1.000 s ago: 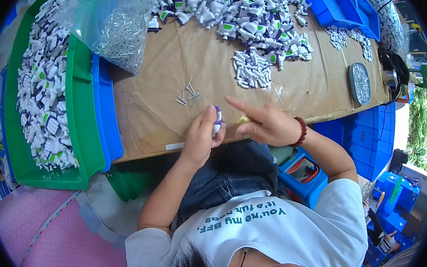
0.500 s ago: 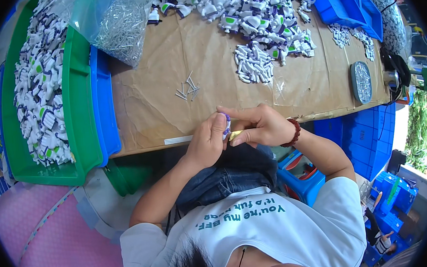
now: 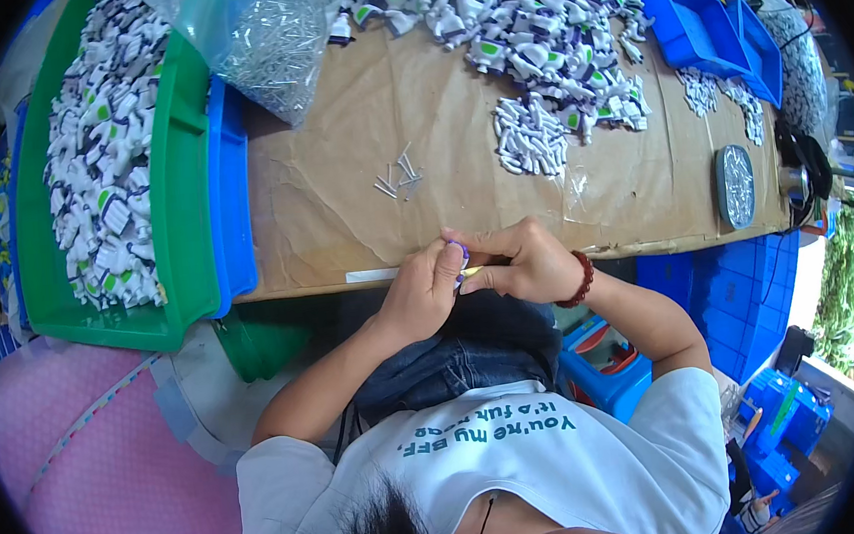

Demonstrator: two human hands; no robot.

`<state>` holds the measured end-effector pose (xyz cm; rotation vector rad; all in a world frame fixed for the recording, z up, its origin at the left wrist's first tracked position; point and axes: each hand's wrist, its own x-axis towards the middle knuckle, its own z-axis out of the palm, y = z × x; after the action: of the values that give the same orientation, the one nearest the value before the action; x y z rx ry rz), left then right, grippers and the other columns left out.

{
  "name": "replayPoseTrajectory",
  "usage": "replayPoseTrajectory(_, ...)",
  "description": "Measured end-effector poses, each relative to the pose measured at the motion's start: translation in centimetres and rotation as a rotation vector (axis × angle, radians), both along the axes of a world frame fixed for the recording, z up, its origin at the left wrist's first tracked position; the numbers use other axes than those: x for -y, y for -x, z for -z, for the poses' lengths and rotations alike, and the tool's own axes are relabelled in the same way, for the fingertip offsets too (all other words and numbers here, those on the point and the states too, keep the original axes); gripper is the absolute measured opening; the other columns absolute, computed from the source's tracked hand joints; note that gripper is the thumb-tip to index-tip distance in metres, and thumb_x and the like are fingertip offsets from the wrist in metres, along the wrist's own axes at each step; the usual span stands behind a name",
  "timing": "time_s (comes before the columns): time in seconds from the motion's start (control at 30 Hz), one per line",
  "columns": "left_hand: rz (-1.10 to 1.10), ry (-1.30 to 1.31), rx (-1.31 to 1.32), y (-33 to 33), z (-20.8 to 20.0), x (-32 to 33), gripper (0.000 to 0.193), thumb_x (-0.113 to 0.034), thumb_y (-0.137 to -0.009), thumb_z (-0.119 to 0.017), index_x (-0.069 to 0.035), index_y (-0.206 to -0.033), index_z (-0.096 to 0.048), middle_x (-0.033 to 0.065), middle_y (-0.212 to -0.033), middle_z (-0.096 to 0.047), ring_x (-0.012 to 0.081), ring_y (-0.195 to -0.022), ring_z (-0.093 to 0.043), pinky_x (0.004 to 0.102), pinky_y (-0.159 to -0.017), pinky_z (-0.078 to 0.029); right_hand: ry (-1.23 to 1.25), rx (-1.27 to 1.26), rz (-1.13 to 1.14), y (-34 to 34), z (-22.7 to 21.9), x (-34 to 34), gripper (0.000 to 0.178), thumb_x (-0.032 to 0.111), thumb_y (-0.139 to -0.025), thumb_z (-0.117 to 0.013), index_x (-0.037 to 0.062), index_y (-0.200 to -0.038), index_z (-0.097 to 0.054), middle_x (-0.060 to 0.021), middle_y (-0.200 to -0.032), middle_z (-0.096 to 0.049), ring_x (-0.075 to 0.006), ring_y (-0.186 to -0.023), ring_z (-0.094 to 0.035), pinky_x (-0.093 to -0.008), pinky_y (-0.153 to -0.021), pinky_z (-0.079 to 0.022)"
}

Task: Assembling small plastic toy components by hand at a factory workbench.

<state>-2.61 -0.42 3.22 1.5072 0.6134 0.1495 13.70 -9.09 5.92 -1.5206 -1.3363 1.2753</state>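
Observation:
At the near edge of the table, my two hands meet over a small white and purple plastic toy part (image 3: pixel 459 252). My left hand (image 3: pixel 417 290) is closed round it, its thumb lying along the part. My right hand (image 3: pixel 532 263) is closed on its other side, with the index finger reaching over the top and the thumb below. A small yellow piece (image 3: pixel 470 274) shows at the right thumb tip; whether it is held or worn cannot be made out. Fingers hide most of the toy part. Several thin metal pins (image 3: pixel 400 176) lie beyond my hands.
Brown paper covers the table (image 3: pixel 332 204). At the left stand a green tub (image 3: pixel 184 196) of toy parts and a blue tray (image 3: pixel 231 197). Farther back lie a bag of pins (image 3: pixel 280 53), piled toy parts (image 3: pixel 530 43) and small white pieces (image 3: pixel 529 138). A dish (image 3: pixel 737 187) stands right.
The toy part has turned and sunk deeper between my fingers, so less of it shows. The table and its contents sit slightly farther right and lower in the picture.

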Motion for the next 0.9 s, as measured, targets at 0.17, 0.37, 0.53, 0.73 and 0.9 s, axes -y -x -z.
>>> replayPoseTrajectory(0.17, -0.054, -0.148, -0.079, 1.9, -4.1, -2.6, 0.031, -0.026, -0.097, -0.038, -0.001, -0.087, -0.053, 0.0061, -0.064, -0.052, 0.0162, -0.055, -0.052, 0.0281, -0.051, -0.041, -0.018, -0.011, -0.058, -0.6, -1.0, -2.0, 0.042, 0.020, -0.077, -0.071, 0.0039, -0.114, -0.059, -0.0129, -0.077, -0.066, -0.0176, -0.056, -0.058, -0.0282, -0.058, -0.047)
replayPoseTrajectory(0.37, -0.776, -1.478, -0.261, 7.8, -14.3, -11.1, 0.017, -0.006, -0.084, -0.055, -0.002, -0.100, -0.059, 0.0115, -0.089, -0.062, 0.0249, -0.078, -0.061, 0.0346, -0.069, -0.046, -0.023, 0.233, 0.062, -3.3, -1.8, -3.7, 0.026, 0.010, -0.081, -0.066, 0.0011, -0.105, -0.063, -0.0109, -0.080, -0.066, -0.0133, -0.070, -0.062, -0.0263, -0.067, -0.048)
replayPoseTrajectory(0.53, -0.641, -1.662, -0.012, 3.9, -13.3, -11.1, 0.027, -0.001, -0.081, -0.055, -0.001, -0.108, -0.058, 0.0133, -0.105, -0.060, 0.0295, -0.098, -0.056, 0.0380, -0.086, -0.042, -0.461, 0.672, -0.003, -3.0, -0.7, -6.0, 0.027, 0.008, -0.073, -0.061, 0.0035, -0.100, -0.061, -0.0104, -0.084, -0.061, -0.0240, -0.076, -0.061, -0.0325, -0.066, -0.049)
replayPoseTrajectory(0.73, -0.155, -1.330, -0.079, -6.2, -4.1, -13.6, 0.024, -0.002, -0.073, -0.051, -0.003, -0.096, -0.060, 0.0136, -0.093, -0.059, 0.0318, -0.091, -0.055, 0.0400, -0.076, -0.046, -0.661, 1.012, -0.272, -2.4, 2.0, -11.3, 0.020, 0.014, -0.074, -0.053, 0.0045, -0.091, -0.058, -0.0056, -0.080, -0.056, -0.0218, -0.081, -0.057, -0.0307, -0.062, -0.050)
replayPoseTrajectory(0.9, 0.168, -1.731, -0.670, -11.9, -0.1, -17.4, 0.024, -0.015, -0.080, -0.052, -0.007, -0.099, -0.065, 0.0091, -0.099, -0.060, 0.0275, -0.094, -0.053, 0.0364, -0.072, -0.043, -0.661, 1.034, -0.311, -2.0, 2.7, -11.9, 0.019, 0.013, -0.074, -0.053, 0.0041, -0.090, -0.057, -0.0069, -0.077, -0.055, -0.0222, -0.075, -0.057, -0.0319, -0.060, -0.050)
